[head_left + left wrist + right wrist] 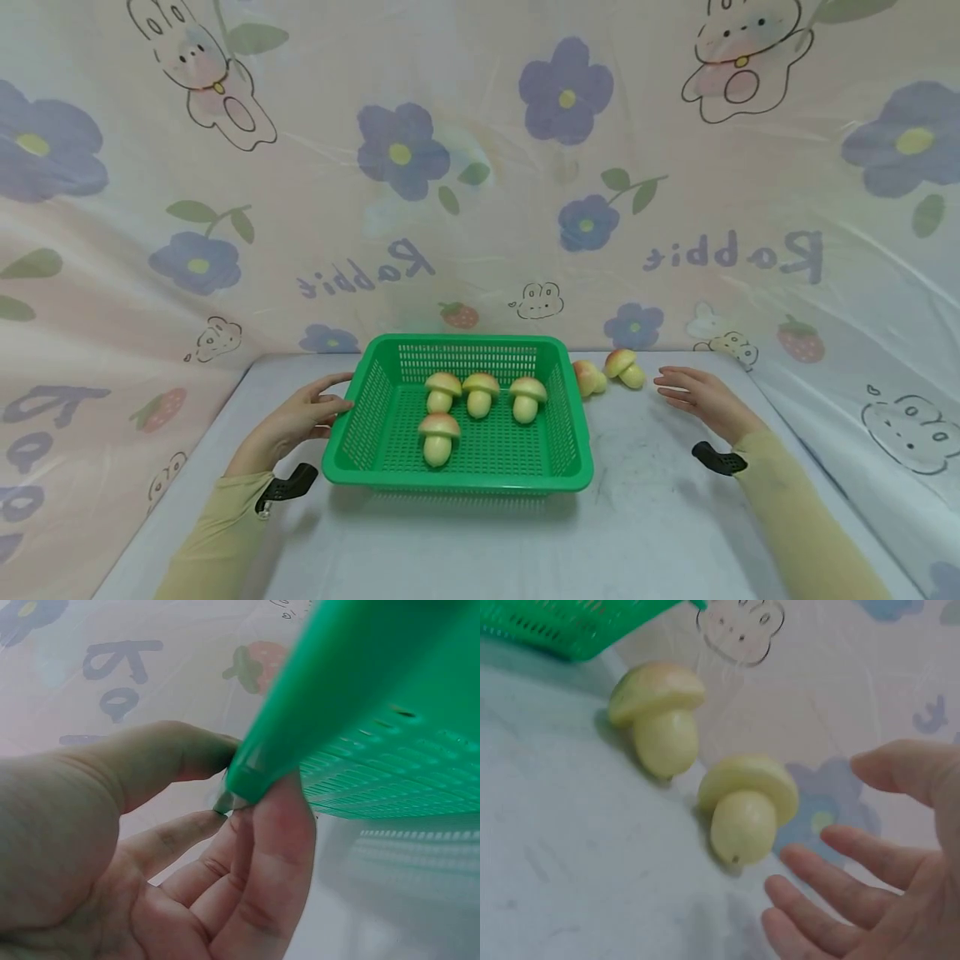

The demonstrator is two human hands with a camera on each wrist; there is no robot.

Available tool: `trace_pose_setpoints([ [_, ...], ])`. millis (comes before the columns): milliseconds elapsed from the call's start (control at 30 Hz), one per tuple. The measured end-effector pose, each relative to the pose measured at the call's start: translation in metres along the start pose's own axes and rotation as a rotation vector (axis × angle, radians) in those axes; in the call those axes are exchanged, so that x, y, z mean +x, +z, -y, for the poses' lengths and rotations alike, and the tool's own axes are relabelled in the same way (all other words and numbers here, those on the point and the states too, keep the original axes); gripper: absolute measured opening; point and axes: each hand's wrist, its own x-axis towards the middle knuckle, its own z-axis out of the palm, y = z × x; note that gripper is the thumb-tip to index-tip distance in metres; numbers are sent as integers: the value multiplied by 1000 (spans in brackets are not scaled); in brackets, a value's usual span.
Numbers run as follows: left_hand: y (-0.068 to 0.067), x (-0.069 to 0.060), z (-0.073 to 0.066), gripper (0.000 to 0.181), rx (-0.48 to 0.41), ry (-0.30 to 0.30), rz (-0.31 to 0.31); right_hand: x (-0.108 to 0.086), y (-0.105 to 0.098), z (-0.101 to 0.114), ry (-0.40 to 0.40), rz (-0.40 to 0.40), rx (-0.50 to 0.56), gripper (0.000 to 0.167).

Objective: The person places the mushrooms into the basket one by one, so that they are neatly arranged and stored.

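My left hand [294,423] pinches the left rim of a green plastic basket [457,481]. In the left wrist view the thumb lies over the rim and fingers [281,832] are under it. The basket holds several toy mushrooms, among them one mushroom [438,439] nearer the front. Two more lie outside on the table, right of the basket: one mushroom [587,379] partly behind the rim, the other mushroom [744,810] further right. My right hand [708,404] hovers beside that outer one, fingers spread and not touching it.
A white-covered table [480,550] bears everything. A curtain [495,192] printed with flowers and rabbits hangs at the back and both sides. Each wrist wears a black device, such as the left strap [288,486].
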Motion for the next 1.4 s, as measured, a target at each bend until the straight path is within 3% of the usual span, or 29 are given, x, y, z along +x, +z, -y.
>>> trace_pose_setpoints([
  [600,0,0,-2,72,-31,-11,11,19,-6,-24,16,-49,46,68],
  [1167,2,-1,-2,69,-23,-11,2,46,7,-16,46,-46,-24,75],
  [1400,2,-4,-1,70,-2,17,31,56,10,-17,57,-42,-19,81],
])
